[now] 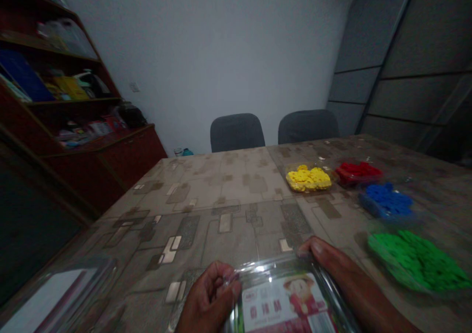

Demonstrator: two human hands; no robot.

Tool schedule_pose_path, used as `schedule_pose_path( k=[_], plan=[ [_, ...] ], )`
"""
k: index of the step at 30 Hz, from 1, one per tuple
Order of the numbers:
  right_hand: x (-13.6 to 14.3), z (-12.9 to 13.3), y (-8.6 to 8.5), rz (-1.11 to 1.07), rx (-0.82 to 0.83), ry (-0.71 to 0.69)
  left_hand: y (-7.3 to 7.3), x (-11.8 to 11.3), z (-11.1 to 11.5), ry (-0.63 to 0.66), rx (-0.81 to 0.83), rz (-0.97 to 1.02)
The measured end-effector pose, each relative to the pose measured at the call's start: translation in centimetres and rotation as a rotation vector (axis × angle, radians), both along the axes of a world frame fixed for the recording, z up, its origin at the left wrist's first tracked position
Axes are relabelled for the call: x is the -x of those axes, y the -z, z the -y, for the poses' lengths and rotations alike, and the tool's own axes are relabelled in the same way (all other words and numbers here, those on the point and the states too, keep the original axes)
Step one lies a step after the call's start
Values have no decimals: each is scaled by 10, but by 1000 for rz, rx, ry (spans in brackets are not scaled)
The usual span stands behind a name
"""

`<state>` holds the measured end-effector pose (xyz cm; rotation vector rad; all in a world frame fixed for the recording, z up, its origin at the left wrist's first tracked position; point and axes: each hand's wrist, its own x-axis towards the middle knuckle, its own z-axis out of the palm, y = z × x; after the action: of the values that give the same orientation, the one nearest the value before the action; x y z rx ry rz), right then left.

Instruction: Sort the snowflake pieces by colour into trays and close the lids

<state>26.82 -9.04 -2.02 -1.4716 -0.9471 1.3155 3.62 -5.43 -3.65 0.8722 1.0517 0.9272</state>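
Observation:
A clear plastic clamshell box with a printed label sits at the front edge of the view, its lower part cut off. My left hand pinches the box's left upper corner between thumb and curled fingers. Along the opposite side lies my right hand, its fingertips closed over the far right corner. A bit of green shows at the box's edges, but the label hides most of the inside. Nearest to my right hand is a clear tray of green pieces.
Clear trays of yellow pieces, red pieces and blue pieces stand on the right of the patterned table. Stacked clear plastic lies at lower left. Two grey chairs stand behind the table; a shelf cabinet is at left.

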Motion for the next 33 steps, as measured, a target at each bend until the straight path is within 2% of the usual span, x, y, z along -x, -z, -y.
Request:
schedule_pose_path(
  k=[6,10,15,20,26,33],
  plan=[
    [-7,-6,9,7,16,-49,8,1,0,-10,18,15],
    [-6,-8,16,-106,62,12,13,-2,-1,-4,36,11],
    [-4,-6,15,-181,112,102,15,-5,-1,-11,32,25],
    [-8,-10,20,-193,107,90,14,-3,0,0,27,43],
    [-5,-11,23,-346,62,37,17,0,-1,36,28,-10],
    [-9,-13,18,-200,45,24,18,0,-1,32,30,0]
  ],
)
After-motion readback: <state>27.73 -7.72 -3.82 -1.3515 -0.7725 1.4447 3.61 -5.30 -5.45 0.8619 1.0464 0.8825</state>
